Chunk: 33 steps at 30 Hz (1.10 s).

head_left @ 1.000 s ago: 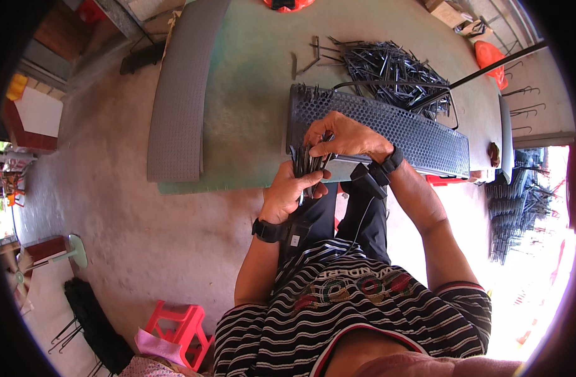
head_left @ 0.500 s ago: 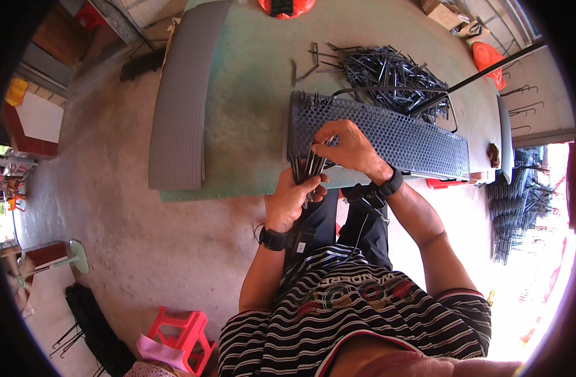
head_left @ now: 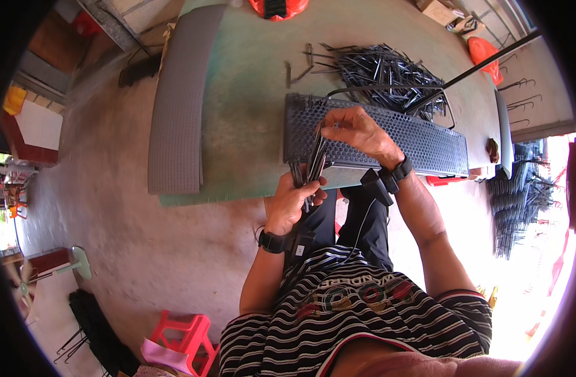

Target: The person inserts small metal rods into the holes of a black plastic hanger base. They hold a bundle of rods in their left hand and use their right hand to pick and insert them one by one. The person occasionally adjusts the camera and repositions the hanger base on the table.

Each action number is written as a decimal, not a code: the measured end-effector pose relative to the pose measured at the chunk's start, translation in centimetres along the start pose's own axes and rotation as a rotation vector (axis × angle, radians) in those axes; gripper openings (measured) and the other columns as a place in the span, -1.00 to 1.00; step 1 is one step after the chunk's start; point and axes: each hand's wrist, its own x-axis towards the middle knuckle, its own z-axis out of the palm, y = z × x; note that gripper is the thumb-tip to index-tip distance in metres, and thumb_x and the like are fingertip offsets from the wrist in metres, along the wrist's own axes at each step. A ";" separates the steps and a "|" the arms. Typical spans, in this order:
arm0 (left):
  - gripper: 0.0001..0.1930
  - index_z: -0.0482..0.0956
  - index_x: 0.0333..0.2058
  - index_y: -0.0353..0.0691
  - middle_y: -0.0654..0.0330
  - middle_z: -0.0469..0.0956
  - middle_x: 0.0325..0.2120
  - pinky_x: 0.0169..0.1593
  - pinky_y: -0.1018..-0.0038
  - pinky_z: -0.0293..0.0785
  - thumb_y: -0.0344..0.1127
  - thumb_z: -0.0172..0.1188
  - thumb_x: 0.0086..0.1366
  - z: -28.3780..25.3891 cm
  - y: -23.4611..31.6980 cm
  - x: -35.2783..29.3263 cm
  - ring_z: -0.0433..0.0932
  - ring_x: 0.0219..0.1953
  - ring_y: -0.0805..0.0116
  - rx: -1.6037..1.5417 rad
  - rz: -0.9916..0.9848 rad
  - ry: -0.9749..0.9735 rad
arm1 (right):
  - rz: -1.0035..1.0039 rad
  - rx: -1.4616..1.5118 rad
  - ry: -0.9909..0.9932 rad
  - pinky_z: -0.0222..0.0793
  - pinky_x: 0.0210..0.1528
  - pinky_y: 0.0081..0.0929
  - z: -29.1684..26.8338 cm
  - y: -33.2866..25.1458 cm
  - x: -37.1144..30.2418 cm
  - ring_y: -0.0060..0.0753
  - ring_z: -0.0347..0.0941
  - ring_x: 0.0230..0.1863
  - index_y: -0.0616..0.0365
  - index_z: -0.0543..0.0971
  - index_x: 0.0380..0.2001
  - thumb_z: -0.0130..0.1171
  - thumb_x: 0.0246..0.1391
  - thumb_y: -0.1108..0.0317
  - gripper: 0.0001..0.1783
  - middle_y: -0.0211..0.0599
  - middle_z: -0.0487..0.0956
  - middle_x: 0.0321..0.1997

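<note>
A bundle of thin, dark metal strips (head_left: 315, 171) stands upright in my left hand (head_left: 286, 204), the fingers wrapped round its lower part. My right hand (head_left: 358, 133) pinches the top of one or more strips, which rise above the rest of the bundle. Just behind both hands lies a dark panel full of round holes (head_left: 401, 133), with several small strip ends standing up along its far left edge. Beyond it, a loose heap of dark bent strips (head_left: 388, 72) covers part of the green table (head_left: 244, 125).
Grey perforated sheets (head_left: 181, 113) lie along the table's left side. A bent black rod frame (head_left: 476, 72) reaches over the panel toward the far right. Orange bags (head_left: 485, 60) sit near the far edges. A red stool (head_left: 182, 339) stands on the floor at lower left.
My right hand has moved up and slightly right, drawing the pinched strip or strips higher out of the bundle. My left hand keeps its hold in nearly the same place.
</note>
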 end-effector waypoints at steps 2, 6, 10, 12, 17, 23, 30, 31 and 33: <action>-0.76 0.43 -0.16 -0.34 0.05 0.54 -0.32 -0.42 0.46 0.52 -0.51 0.08 0.16 -0.1 -0.2 0.2 0.57 -0.39 0.27 -0.006 -0.006 0.000 | 0.078 0.055 -0.028 0.24 -0.33 -0.65 -1.0 -0.3 -0.1 -0.71 0.32 -0.39 0.31 0.55 -0.48 0.19 -0.03 0.35 -0.80 -0.40 0.52 -0.45; -0.72 0.41 -0.10 -0.33 0.02 0.51 -0.22 -0.30 0.30 0.58 -0.48 0.07 0.19 0.5 -0.2 0.5 0.57 -0.23 0.10 -0.315 0.007 -0.005 | 0.215 -0.004 -0.208 0.25 -0.48 -0.71 -1.0 -0.5 -0.2 -0.72 0.35 -0.53 0.31 0.56 -0.47 0.19 -0.02 0.39 -0.83 -0.44 0.50 -0.58; -0.71 0.44 -0.10 -0.27 0.11 0.54 -0.22 -0.36 0.35 0.57 -0.38 0.14 0.20 1.6 0.3 0.5 0.58 -0.30 0.20 -0.259 -0.034 0.064 | 0.246 -0.030 -0.142 0.20 -0.67 -0.73 0.6 0.8 -0.9 -0.72 0.33 -0.72 0.31 0.56 -0.48 0.19 -0.02 0.41 -0.86 -0.43 0.49 -0.68; -0.73 0.47 -0.13 -0.26 0.13 0.55 -0.26 -0.37 0.37 0.57 -0.39 0.17 0.17 1.5 -0.3 0.8 0.58 -0.34 0.23 -0.208 -0.011 0.124 | 0.266 -0.025 -0.078 0.22 -0.69 -0.73 1.1 1.1 -1.3 -0.69 0.37 -0.73 0.33 0.56 -0.50 0.17 -0.01 0.43 -0.86 -0.37 0.52 -0.66; -0.75 0.49 -0.17 -0.25 0.13 0.58 -0.34 -0.38 0.39 0.57 -0.43 0.21 0.14 2.1 -0.3 0.8 0.59 -0.38 0.27 -0.153 0.044 0.271 | 0.361 0.227 0.047 0.30 -0.68 -0.71 2.0 1.9 -2.1 -0.60 0.45 -0.69 0.34 0.55 -0.50 0.16 0.01 0.42 -0.84 -0.30 0.55 -0.61; -0.76 0.49 -0.18 -0.29 0.12 0.57 -0.37 -0.39 0.37 0.57 -0.46 0.19 0.15 1.7 -0.5 0.8 0.59 -0.41 0.26 -0.204 0.073 0.336 | 0.375 0.268 0.142 0.36 -0.64 -0.69 2.3 1.4 -2.5 -0.54 0.48 -0.65 0.36 0.54 -0.48 0.14 0.01 0.41 -0.82 -0.24 0.57 -0.58; -0.76 0.47 -0.17 -0.34 0.13 0.53 -0.45 -0.41 0.37 0.56 -0.41 0.16 0.18 0.6 -0.5 0.0 0.58 -0.46 0.25 -0.181 0.065 0.258 | -0.092 0.158 0.560 0.46 -0.54 -0.65 1.9 -0.2 -0.6 -0.48 0.55 -0.52 0.37 0.43 -0.30 0.08 0.06 0.48 -0.83 -0.19 0.58 -0.48; -0.75 0.47 -0.16 -0.34 0.13 0.53 -0.46 -0.42 0.38 0.55 -0.39 0.16 0.18 0.5 -0.4 0.0 0.58 -0.46 0.26 -0.168 0.044 0.247 | -0.182 0.077 0.628 0.46 -0.53 -0.65 2.2 -0.4 0.0 -0.48 0.56 -0.51 0.37 0.42 -0.28 0.07 0.06 0.48 -0.82 -0.19 0.58 -0.48; -0.73 0.46 -0.15 -0.34 0.12 0.53 -0.46 -0.43 0.39 0.54 -0.38 0.17 0.18 0.7 -0.1 -0.4 0.57 -0.48 0.27 -0.217 -0.007 0.229 | -0.272 -0.030 0.665 0.44 -0.50 -0.64 2.7 -0.2 1.2 -0.48 0.57 -0.47 0.31 0.35 -0.21 0.06 0.06 0.52 -0.78 -0.21 0.57 -0.48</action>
